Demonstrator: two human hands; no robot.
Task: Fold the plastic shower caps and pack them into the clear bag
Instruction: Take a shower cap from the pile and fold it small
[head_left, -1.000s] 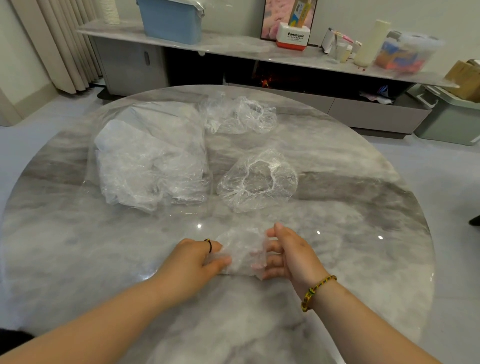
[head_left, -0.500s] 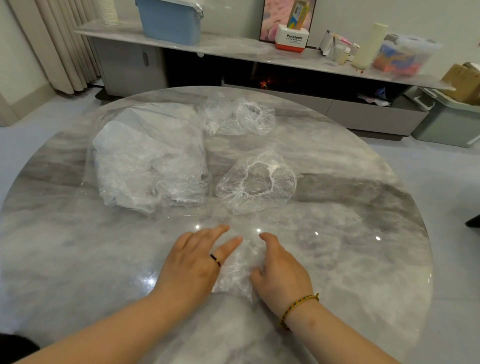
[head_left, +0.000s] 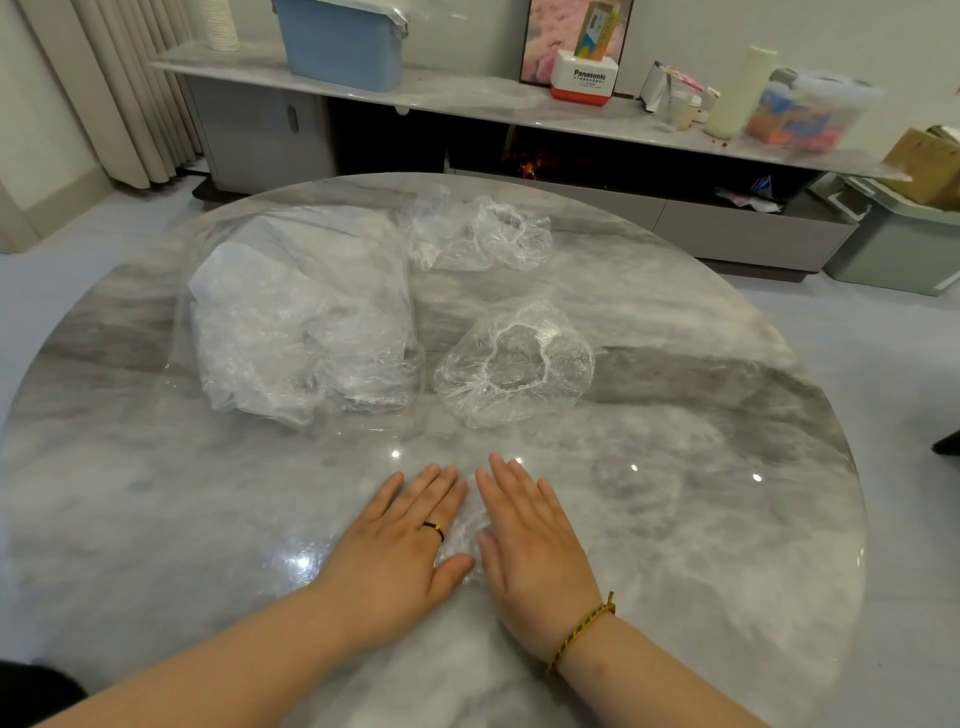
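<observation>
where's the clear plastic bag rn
In the head view, the clear plastic bag lies on the left of the round marble table, just left of the open clear shower cap.

One head-worn wide view — looking forward and down, close over the table (head_left: 675, 519)

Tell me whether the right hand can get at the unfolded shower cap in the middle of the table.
Probably yes: only bare table lies between the right hand and the unfolded shower cap, though it and the left hand press flat on a folded cap.
</observation>
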